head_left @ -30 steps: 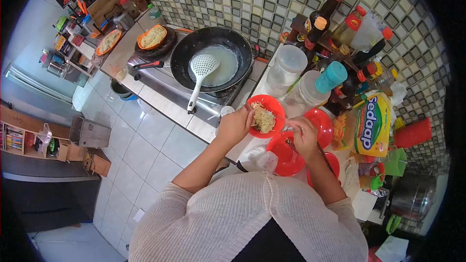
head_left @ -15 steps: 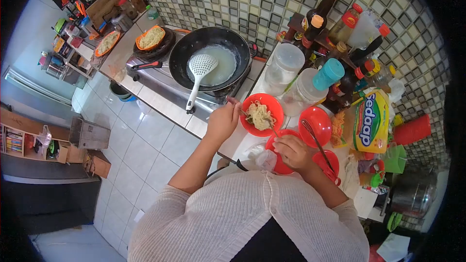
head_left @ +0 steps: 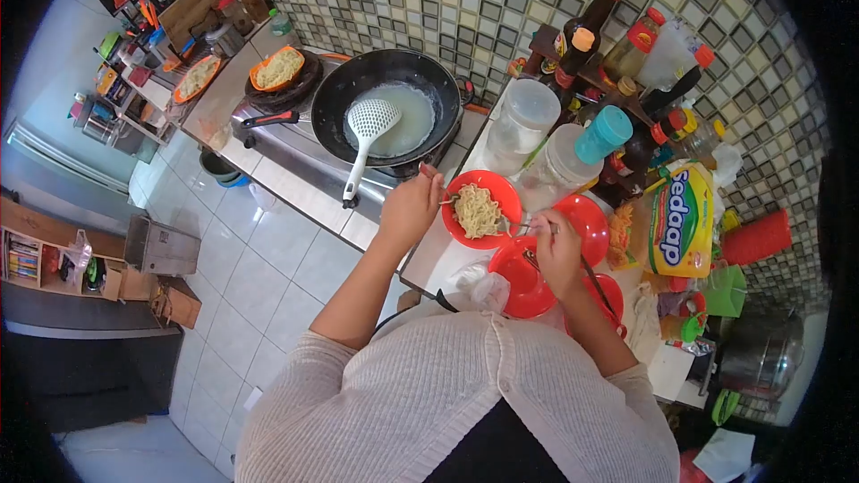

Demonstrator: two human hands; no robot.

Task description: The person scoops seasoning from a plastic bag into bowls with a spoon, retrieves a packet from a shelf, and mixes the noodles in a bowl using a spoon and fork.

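Observation:
A red bowl (head_left: 459, 231) of noodles (head_left: 479, 209) sits on the counter in front of me. At its left rim, my left hand (head_left: 412, 207) is closed on a thin metal utensil, its end in the noodles; whether fork or spoon I cannot tell. My right hand (head_left: 557, 255) grips a metal fork (head_left: 519, 229) whose end reaches the noodles from the right. Below that hand lies another red bowl (head_left: 517, 279) with a metal utensil in it. A further red bowl (head_left: 586, 222) stands just to the right, partly behind my fingers.
A black wok (head_left: 429, 72) with cloudy liquid and a white slotted skimmer (head_left: 374, 121) rests on the stove (head_left: 295, 145). Noodles fill an orange dish (head_left: 258, 80) beyond it. Clear jars (head_left: 523, 121), sauce bottles (head_left: 591, 22) and a yellow Sedaap pack (head_left: 682, 224) line the wall side.
My right hand has moved right and turned, drawing its fork toward the bowl's right rim. My left hand has shifted slightly up. The noodles now lie more spread out in the bowl.

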